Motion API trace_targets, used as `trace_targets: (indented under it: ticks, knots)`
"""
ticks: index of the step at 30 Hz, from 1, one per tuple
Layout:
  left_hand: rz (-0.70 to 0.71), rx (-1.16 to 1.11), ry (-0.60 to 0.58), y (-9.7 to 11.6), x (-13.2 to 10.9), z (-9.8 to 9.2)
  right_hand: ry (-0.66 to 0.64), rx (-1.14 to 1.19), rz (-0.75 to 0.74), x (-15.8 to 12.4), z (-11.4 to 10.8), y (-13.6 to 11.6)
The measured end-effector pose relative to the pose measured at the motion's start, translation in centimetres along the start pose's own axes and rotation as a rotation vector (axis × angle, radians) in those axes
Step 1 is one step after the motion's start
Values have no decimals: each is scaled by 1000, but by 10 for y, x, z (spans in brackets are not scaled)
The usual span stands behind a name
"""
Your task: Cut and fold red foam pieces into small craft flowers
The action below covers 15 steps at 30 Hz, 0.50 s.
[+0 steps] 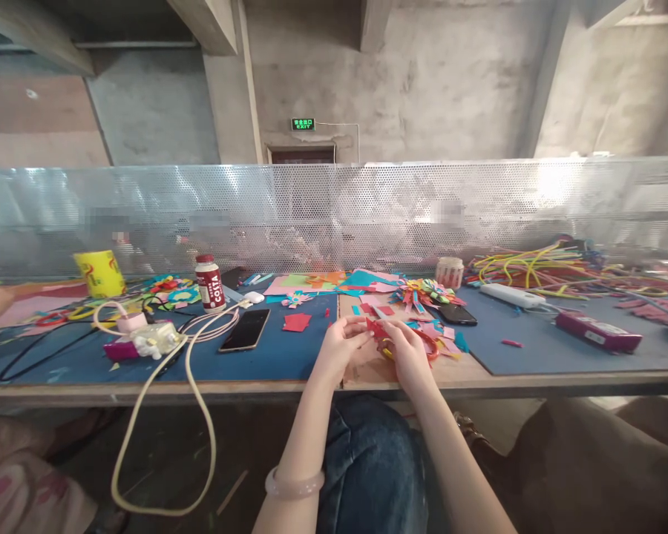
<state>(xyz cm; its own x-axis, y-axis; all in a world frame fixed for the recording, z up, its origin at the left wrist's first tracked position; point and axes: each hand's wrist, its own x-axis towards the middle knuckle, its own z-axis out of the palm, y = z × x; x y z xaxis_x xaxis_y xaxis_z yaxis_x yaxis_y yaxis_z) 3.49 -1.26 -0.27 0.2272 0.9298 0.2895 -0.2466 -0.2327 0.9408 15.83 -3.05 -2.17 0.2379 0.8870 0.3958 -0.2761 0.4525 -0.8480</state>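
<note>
Between my two hands is a small piece of red paper (pixel 375 328), held just above the near edge of the table. My left hand (pixel 342 343) pinches its left side with closed fingers. On the paper's right side, the fingers of my right hand (pixel 405 347) are also closed. An orange-red loop (pixel 433 345), which looks like a scissors handle, shows beside my right hand. I cannot tell whether that hand grips it. Cut paper scraps lie around my hands, and a stack of red paper pieces (pixel 297 322) rests to the left.
Paper flowers (pixel 426 292) and coloured sheets (pixel 312 283) lie behind my hands. Phones (pixel 245 330) (pixel 457 315), a bottle (pixel 209 283), a yellow roll (pixel 99 273) and a looping cable (pixel 200 393) are leftward and rightward. A perforated metal screen (pixel 228 215) stands behind. Other people sit at both sides.
</note>
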Motion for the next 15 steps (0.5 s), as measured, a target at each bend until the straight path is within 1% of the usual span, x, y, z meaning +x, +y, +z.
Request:
trace_targets:
  ticks: [3, 6, 15]
  knots:
    - [5, -45, 8, -1, 0, 0, -17, -84, -19, -1, 0, 0]
    - [32, -44, -14, -1, 0, 0, -24, -137, -54, -2, -1, 1]
    - [73, -10, -50, -4, 1, -3, -12, -128, -63, 0, -1, 3]
